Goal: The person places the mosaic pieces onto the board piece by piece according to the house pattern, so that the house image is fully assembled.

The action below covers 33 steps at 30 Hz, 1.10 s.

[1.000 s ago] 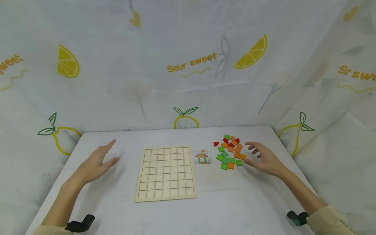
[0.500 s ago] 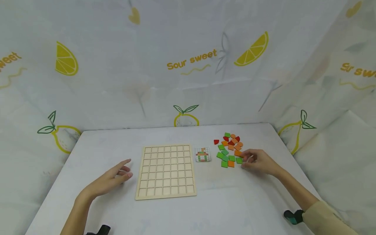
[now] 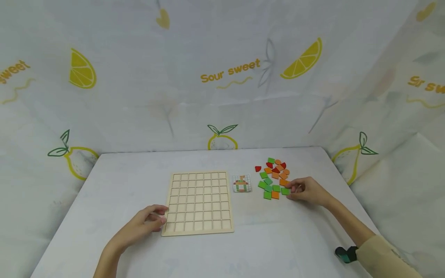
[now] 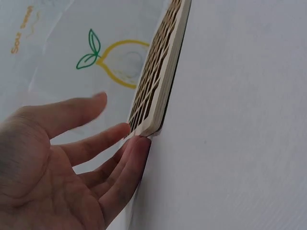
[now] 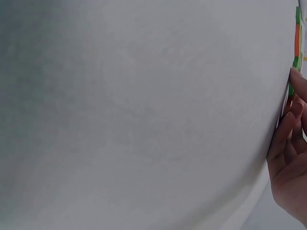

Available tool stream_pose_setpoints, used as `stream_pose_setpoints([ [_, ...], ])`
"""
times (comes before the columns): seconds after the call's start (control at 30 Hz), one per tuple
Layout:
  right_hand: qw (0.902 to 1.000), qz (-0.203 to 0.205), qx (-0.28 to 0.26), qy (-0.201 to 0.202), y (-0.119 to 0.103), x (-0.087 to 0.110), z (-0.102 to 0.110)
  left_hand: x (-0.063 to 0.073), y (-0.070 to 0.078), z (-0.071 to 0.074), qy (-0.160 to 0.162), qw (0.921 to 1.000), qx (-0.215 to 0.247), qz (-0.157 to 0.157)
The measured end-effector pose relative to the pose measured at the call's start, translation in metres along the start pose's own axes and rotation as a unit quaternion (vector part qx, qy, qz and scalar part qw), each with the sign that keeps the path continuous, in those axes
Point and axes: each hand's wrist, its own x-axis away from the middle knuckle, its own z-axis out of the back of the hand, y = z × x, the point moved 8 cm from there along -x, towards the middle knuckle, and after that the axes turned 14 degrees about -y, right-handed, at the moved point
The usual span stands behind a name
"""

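The pale wooden grid board (image 3: 198, 204) lies flat on the table. My left hand (image 3: 142, 224) is at its left edge; in the left wrist view the left hand's fingertips (image 4: 139, 141) touch the board's corner, with the thumb held apart from it. My right hand (image 3: 309, 191) rests at the right side of a loose group of flat tiles, its fingers bent. Its fingertips are right at an orange rectangular tile (image 3: 284, 182) and a green square tile (image 3: 285, 191). In the right wrist view the right hand (image 5: 292, 158) shows only at the right edge, beside the tile edges.
Between board and tiles lies a small pattern card (image 3: 241, 183) with a coloured grid picture. Red quarter-round, orange and several green tiles (image 3: 267, 195) are spread at the right. A white cloth with lemon prints (image 3: 222, 143) hangs behind the white table (image 3: 264, 247).
My left hand has come right and nearer to me, reaching the board's left edge. The right hand has moved in to the tiles, its fingers drawing closer together. The tiles and board stay put.
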Motion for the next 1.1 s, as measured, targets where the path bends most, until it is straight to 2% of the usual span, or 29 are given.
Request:
stream_pose_setpoints([
  [0.2,1.0000,0.002,-0.001,-0.008,-0.002,0.002,-0.003,0.006,-0.005,-0.005,0.071,0.9961,-0.027,0.044],
  [0.4,0.9999,0.001,0.017,-0.003,-0.002,0.002,-0.002,0.006,-0.007,-0.006,0.112,0.9919,-0.035,0.047],
  [0.57,0.9998,0.004,0.016,-0.008,-0.002,0.003,-0.001,0.004,-0.009,-0.006,0.125,0.9907,-0.029,0.045],
  [0.83,0.9995,0.028,0.005,0.013,-0.009,0.002,0.004,0.006,-0.009,-0.005,0.133,0.9902,-0.022,0.035],
  [0.93,0.9994,0.027,-0.004,0.020,-0.019,0.001,0.002,0.005,-0.008,-0.005,0.134,0.9901,-0.024,0.033],
  [1.1,0.9989,0.040,-0.015,0.019,-0.050,-0.005,-0.006,0.004,-0.008,-0.004,0.139,0.9895,-0.029,0.024],
])
